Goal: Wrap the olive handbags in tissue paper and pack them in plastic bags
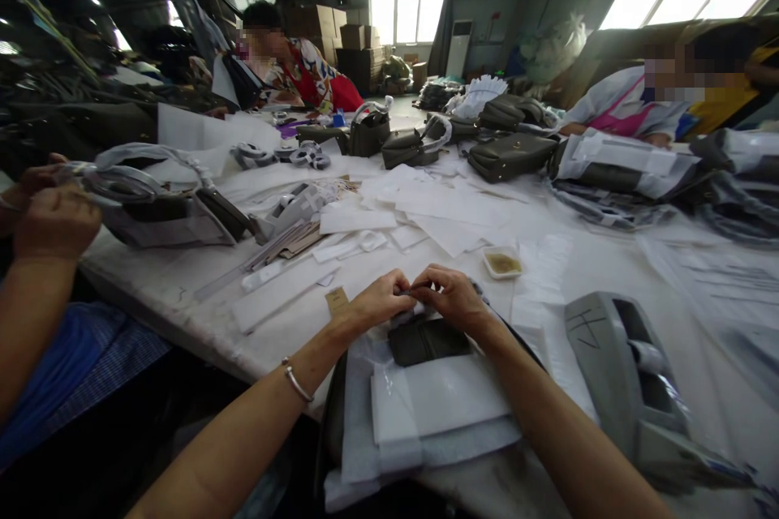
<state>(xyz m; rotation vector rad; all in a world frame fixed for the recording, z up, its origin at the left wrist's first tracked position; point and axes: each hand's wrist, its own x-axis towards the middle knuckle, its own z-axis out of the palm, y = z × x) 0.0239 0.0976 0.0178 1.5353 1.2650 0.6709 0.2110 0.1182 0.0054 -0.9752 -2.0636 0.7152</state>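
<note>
In front of me lies a dark handbag (333, 413), its front covered with sheets of white wrapping paper (441, 401). A small dark leather piece (429, 340) rests at the top of that paper. Above it, my left hand (386, 298) and my right hand (449, 298) meet, both closed with fingertips pinching a thin dark strap (409, 290). Most of the strap is hidden by my fingers. A brown card tag (337, 300) lies just left of my left hand.
To the right stands a grey tape dispenser (600, 365). A white dish (504, 263) with yellowish contents sits beyond my right hand. Loose paper sheets (447, 207) and dark handbags (511, 156) spread across the table. At left, a co-worker's hands (58, 219) touch a wrapped bag (170, 219).
</note>
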